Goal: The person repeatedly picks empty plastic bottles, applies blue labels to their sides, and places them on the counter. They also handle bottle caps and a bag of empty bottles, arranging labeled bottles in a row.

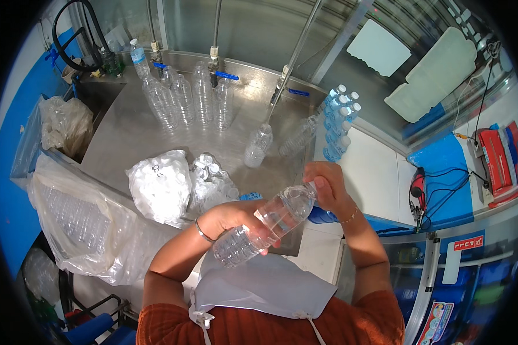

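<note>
A clear plastic bottle [290, 213] lies tilted in front of my apron, its neck up to the right. Around its body, my left hand [240, 219] is closed. My right hand [328, 187] is wrapped round the neck end, so its fingers hide the mouth and any cap. On the steel counter [121, 135] beyond, another clear bottle [258, 148] stands under a metal filling tube [293, 54]. Beside it, to the right, a clear bottle [297, 140] leans. Several capped bottles [335, 126] with a blue tint are grouped farther right.
Uncapped clear bottles [181, 99] stand below blue-handled valves [227, 76]. White bags of caps [159, 187] sit at the counter's near edge. At left are a sink [101, 95] and a large bag of bottles [77, 221]. Cables [452, 190] lie at right, above a glass-door fridge [431, 264].
</note>
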`<move>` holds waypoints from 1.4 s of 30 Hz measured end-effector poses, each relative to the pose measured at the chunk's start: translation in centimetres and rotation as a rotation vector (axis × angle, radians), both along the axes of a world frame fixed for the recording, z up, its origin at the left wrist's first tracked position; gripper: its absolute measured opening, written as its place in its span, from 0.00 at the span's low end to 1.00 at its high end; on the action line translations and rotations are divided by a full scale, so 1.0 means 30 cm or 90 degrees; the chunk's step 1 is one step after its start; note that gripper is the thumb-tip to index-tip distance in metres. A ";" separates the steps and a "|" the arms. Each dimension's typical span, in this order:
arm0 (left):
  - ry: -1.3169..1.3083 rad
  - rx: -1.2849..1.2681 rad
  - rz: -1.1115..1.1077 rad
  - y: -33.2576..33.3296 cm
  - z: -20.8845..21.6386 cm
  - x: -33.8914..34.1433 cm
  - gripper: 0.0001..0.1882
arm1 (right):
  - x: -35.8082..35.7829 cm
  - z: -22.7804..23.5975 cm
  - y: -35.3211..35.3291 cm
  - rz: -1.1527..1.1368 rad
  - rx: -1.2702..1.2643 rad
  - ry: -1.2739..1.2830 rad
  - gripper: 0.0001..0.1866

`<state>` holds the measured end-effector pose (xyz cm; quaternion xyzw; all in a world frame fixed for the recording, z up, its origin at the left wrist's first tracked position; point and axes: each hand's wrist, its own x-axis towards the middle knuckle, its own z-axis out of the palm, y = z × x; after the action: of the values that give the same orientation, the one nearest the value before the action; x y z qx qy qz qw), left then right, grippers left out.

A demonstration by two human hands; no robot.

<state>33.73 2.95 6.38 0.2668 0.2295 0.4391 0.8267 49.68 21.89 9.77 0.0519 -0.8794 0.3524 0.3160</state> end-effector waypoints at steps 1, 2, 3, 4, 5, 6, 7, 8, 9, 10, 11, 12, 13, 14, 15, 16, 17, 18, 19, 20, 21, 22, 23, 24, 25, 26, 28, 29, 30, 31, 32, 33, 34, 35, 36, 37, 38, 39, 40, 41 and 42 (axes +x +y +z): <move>0.239 0.091 0.042 0.013 0.010 -0.001 0.38 | 0.003 -0.007 0.000 -0.012 0.003 -0.025 0.19; 0.473 0.183 0.089 0.025 0.017 0.003 0.37 | 0.006 -0.018 0.004 -0.034 -0.001 -0.044 0.19; 0.705 0.275 0.136 0.036 0.021 0.009 0.35 | 0.010 -0.033 0.013 -0.058 -0.011 -0.107 0.19; 0.771 0.242 0.156 0.044 0.018 0.024 0.35 | 0.018 -0.056 0.021 -0.094 -0.028 -0.166 0.19; 0.837 0.208 0.180 0.051 0.009 0.044 0.36 | 0.024 -0.084 0.035 -0.128 -0.043 -0.224 0.19; 0.902 0.181 0.208 0.064 -0.004 0.060 0.37 | 0.022 -0.115 0.061 -0.145 -0.063 -0.200 0.20; 0.921 0.158 0.237 0.083 -0.025 0.077 0.39 | 0.019 -0.154 0.087 -0.163 -0.086 -0.176 0.21; 0.936 0.141 0.269 0.109 -0.053 0.095 0.42 | 0.021 -0.199 0.108 -0.184 -0.105 -0.154 0.22; 0.951 0.125 0.300 0.138 -0.085 0.111 0.44 | 0.029 -0.250 0.123 -0.204 -0.314 -0.105 0.22; 0.923 0.148 0.362 0.171 -0.123 0.121 0.44 | 0.041 -0.303 0.133 -0.222 -0.517 -0.054 0.21; 0.894 0.168 0.425 0.211 -0.162 0.124 0.45 | 0.048 -0.358 0.140 -0.234 -0.719 -0.001 0.20; 0.861 0.184 0.483 0.249 -0.202 0.125 0.45 | 0.042 -0.430 0.119 -0.308 -0.577 -0.052 0.16; 0.869 0.207 0.511 0.285 -0.241 0.124 0.45 | 0.037 -0.508 0.071 -0.376 -0.433 -0.100 0.12; 0.874 0.226 0.533 0.320 -0.276 0.120 0.45 | 0.053 -0.568 0.024 -0.474 -0.315 -0.181 0.10; 0.881 0.230 0.541 0.348 -0.307 0.116 0.45 | 0.082 -0.618 -0.039 -0.434 -0.161 -0.213 0.08; 0.879 0.226 0.558 0.371 -0.333 0.113 0.46 | 0.094 -0.663 -0.100 -0.443 -0.054 -0.324 0.08; 0.877 0.208 0.559 0.391 -0.355 0.114 0.46 | 0.094 -0.695 -0.135 -0.376 0.004 -0.250 0.09; 0.874 0.191 0.558 0.406 -0.374 0.116 0.46 | 0.091 -0.721 -0.165 -0.323 0.045 -0.227 0.10; 0.868 0.202 0.576 0.414 -0.389 0.111 0.47 | 0.077 -0.742 -0.181 -0.315 0.043 -0.211 0.10; 0.863 0.216 0.595 0.422 -0.398 0.110 0.47 | 0.062 -0.759 -0.192 -0.302 0.045 -0.195 0.09; 0.858 0.232 0.613 0.428 -0.401 0.108 0.47 | 0.051 -0.769 -0.198 -0.300 0.043 -0.192 0.09; 0.863 0.244 0.615 0.425 -0.400 0.105 0.46 | 0.038 -0.775 -0.197 -0.304 0.041 -0.174 0.09; 0.867 0.255 0.619 0.419 -0.393 0.102 0.46 | 0.029 -0.777 -0.198 -0.316 0.035 -0.170 0.09; 0.872 0.248 0.607 0.408 -0.382 0.093 0.45 | 0.024 -0.774 -0.197 -0.326 0.031 -0.167 0.09; 0.907 0.211 0.577 0.390 -0.368 0.087 0.44 | 0.023 -0.764 -0.198 -0.338 0.009 -0.170 0.08; 0.942 0.155 0.527 0.362 -0.353 0.084 0.43 | 0.031 -0.749 -0.206 -0.350 -0.012 -0.173 0.08; 1.020 0.080 0.429 0.291 -0.322 0.065 0.38 | 0.041 -0.696 -0.213 -0.387 -0.083 -0.152 0.08; 1.067 0.065 0.382 0.247 -0.313 0.047 0.34 | 0.055 -0.660 -0.222 -0.413 -0.134 -0.128 0.08; 0.997 0.063 0.327 0.210 -0.310 0.026 0.32 | 0.062 -0.621 -0.232 -0.440 -0.204 -0.115 0.09; 0.927 0.065 0.276 0.174 -0.314 0.012 0.29 | 0.073 -0.581 -0.237 -0.439 -0.177 -0.096 0.09; 0.864 0.075 0.252 0.149 -0.323 0.007 0.26 | 0.082 -0.543 -0.234 -0.437 -0.166 -0.091 0.09; 0.629 0.031 0.267 0.139 -0.340 0.036 0.25 | 0.079 -0.515 -0.234 -0.444 -0.170 -0.080 0.10; 0.404 -0.001 0.301 0.137 -0.357 0.071 0.24 | 0.070 -0.495 -0.234 -0.450 -0.255 -0.074 0.09; 0.198 -0.052 0.300 0.143 -0.370 0.084 0.22 | 0.057 -0.482 -0.228 -0.462 -0.354 -0.057 0.09; 0.241 -0.026 0.334 0.151 -0.379 0.092 0.21 | 0.047 -0.475 -0.223 -0.445 -0.452 -0.040 0.09; 0.305 -0.025 0.341 0.156 -0.380 0.099 0.20 | 0.046 -0.468 -0.208 -0.436 -0.510 -0.088 0.08; 0.363 -0.036 0.346 0.160 -0.373 0.100 0.19 | 0.048 -0.460 -0.189 -0.398 -0.566 -0.137 0.08; 0.408 -0.011 0.368 0.162 -0.358 0.098 0.20 | 0.056 -0.449 -0.171 -0.405 -0.649 -0.204 0.08; 0.447 0.003 0.390 0.158 -0.334 0.094 0.22 | 0.071 -0.431 -0.153 -0.367 -0.673 -0.181 0.08; 0.487 0.016 0.412 0.155 -0.302 0.088 0.23 | 0.089 -0.407 -0.138 -0.375 -0.727 -0.175 0.07; 0.558 0.027 0.447 0.150 -0.267 0.081 0.24 | 0.105 -0.375 -0.121 -0.382 -0.780 -0.168 0.07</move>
<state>36.15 7.46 -1.63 0.3487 0.6176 0.5404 0.4527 52.84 18.25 -1.49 -0.4242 -0.5296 0.6861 0.2622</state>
